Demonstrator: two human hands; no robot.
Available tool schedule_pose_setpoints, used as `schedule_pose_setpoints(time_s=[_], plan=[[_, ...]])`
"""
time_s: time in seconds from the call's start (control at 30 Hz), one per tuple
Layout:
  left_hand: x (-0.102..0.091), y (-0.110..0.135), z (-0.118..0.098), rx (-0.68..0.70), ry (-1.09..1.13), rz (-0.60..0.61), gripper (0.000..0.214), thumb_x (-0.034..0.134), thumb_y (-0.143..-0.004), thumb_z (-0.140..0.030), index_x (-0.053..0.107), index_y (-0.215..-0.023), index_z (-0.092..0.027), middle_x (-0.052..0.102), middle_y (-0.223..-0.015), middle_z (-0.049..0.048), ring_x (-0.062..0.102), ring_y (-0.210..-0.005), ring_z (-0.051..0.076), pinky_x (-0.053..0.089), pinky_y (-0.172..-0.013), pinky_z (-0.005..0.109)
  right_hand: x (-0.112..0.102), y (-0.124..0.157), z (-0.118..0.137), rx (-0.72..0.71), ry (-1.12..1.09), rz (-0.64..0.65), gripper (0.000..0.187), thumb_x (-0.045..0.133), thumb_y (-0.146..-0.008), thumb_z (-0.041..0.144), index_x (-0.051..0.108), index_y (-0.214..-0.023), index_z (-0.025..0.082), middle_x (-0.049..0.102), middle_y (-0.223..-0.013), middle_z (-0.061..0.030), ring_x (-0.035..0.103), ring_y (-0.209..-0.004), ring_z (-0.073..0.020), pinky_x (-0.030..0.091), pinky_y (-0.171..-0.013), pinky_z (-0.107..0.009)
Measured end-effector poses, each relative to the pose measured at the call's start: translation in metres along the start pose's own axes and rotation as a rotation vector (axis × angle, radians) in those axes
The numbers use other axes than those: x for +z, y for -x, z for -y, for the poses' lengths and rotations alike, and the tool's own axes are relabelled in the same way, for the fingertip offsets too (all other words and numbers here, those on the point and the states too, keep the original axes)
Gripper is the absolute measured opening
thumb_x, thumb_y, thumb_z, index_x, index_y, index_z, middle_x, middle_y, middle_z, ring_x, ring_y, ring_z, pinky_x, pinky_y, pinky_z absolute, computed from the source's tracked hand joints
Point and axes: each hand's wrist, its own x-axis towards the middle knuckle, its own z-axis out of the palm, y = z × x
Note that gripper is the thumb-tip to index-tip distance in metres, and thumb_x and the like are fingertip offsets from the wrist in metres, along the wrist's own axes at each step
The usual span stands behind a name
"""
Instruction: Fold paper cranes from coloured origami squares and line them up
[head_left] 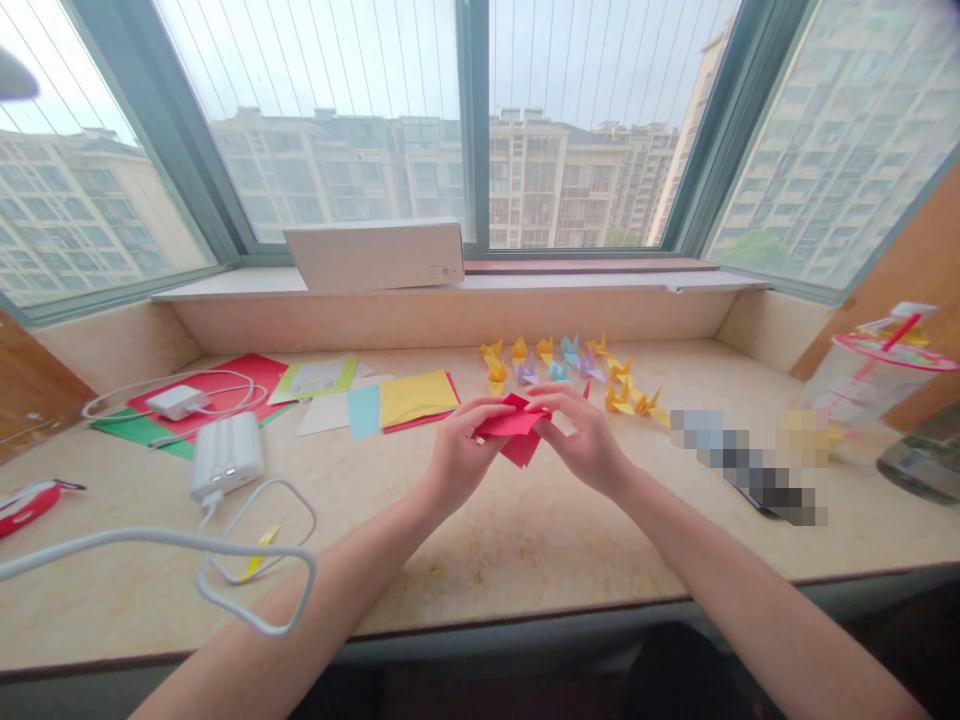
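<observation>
Red paper (514, 425) sits between the two hands in the head view, folded and lifted over the middle of the desk (375, 475); the left hand (465, 440) has its fingers clamped on one side of it, and the right hand (581, 435) pinches the other side; a lower flap points down between them.

This piece looks partway through; it is already creased into layers with pointed corners, yet shows no bird shape; how many folds it lacks, I cannot tell.

Farther back, a good deal appears done; a cluster of small folded birds stands on the stone surface, yellow birds (619, 400), purple birds (526, 370) and light blue birds (570, 350); a red tip (587, 388) shows just beyond the right hand, the rest of it hidden.

On the left, unfolded stock lies flat; a yellow sheet (416, 400) tops a small stack, with a light blue sheet (364, 412) and a white sheet (324, 420) beside it; farther over are a red sheet (259, 372) and a green sheet (120, 432), near a white power bank (227, 455).
</observation>
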Motion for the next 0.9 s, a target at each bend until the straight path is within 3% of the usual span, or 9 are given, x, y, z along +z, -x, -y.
schedule_pose_setpoints(time_s=[0.17, 0.3, 0.4, 0.6, 0.73, 0.9], plan=[[0.001, 0.002, 0.0, 0.021, -0.03, 0.043, 0.013, 0.067, -0.088, -0.026, 0.078, -0.094, -0.023, 0.075, -0.102, 0.0085, 0.068, -0.096, 0.024, 0.054, -0.088, 0.037, 0.006, 0.002, -0.005, 0.217, -0.199, -0.028, 0.02, 0.064, -0.093, 0.041, 0.067, -0.1, 0.022, 0.073, -0.099, -0.0083, 0.07, -0.092, -0.0227, 0.059, -0.083, -0.04], [0.004, 0.004, 0.003, -0.102, 0.064, 0.018, 0.022, 0.064, -0.091, -0.03, 0.072, -0.11, -0.021, 0.075, -0.102, 0.0086, 0.07, -0.093, 0.023, 0.056, -0.085, 0.037, 0.011, 0.004, -0.006, 0.279, -0.243, -0.105, 0.018, 0.067, -0.09, 0.036, 0.065, -0.099, 0.021, 0.072, -0.094, -0.0074, 0.069, -0.087, -0.0222, 0.058, -0.083, -0.04], [0.007, 0.005, 0.004, -0.185, 0.138, 0.005, 0.036, 0.064, -0.09, -0.03, 0.061, -0.125, -0.022, 0.076, -0.097, 0.0066, 0.072, -0.087, 0.021, 0.058, -0.08, 0.035, 0.012, 0.005, -0.006, 0.255, -0.179, -0.142, 0.016, 0.067, -0.088, 0.032, 0.065, -0.1, 0.021, 0.071, -0.095, -0.0074, 0.068, -0.088, -0.0223, 0.057, -0.083, -0.04], [0.009, 0.007, -0.001, -0.179, 0.049, 0.099, 0.016, 0.064, -0.085, -0.021, 0.073, -0.098, -0.018, 0.078, -0.094, 0.006, 0.072, -0.085, 0.022, 0.058, -0.077, 0.032, 0.013, 0.005, -0.001, 0.168, -0.034, -0.14, 0.016, 0.064, -0.085, 0.018, 0.066, -0.1, 0.023, 0.069, -0.1, -0.0065, 0.066, -0.096, -0.0229, 0.054, -0.088, -0.04], [0.007, 0.006, -0.005, -0.223, 0.001, 0.061, 0.015, 0.064, -0.084, -0.02, 0.077, -0.092, -0.018, 0.077, -0.083, 0.0032, 0.07, -0.076, 0.02, 0.054, -0.071, 0.029, 0.013, 0.004, 0.006, 0.101, 0.006, -0.095, 0.022, 0.064, -0.084, 0.013, 0.067, -0.103, 0.024, 0.068, -0.106, -0.0068, 0.065, -0.103, -0.0236, 0.053, -0.093, -0.041], [0.004, 0.002, -0.01, -0.314, 0.12, 0.035, 0.017, 0.063, -0.081, -0.018, 0.078, -0.089, -0.015, 0.076, -0.076, 0.0028, 0.066, -0.07, 0.017, 0.051, -0.067, 0.026, 0.009, 0.004, 0.01, 0.046, -0.005, -0.008, 0.027, 0.06, -0.088, 0.009, 0.069, -0.108, 0.025, 0.068, -0.11, -0.0063, 0.064, -0.105, -0.022, 0.053, -0.093, -0.039]])
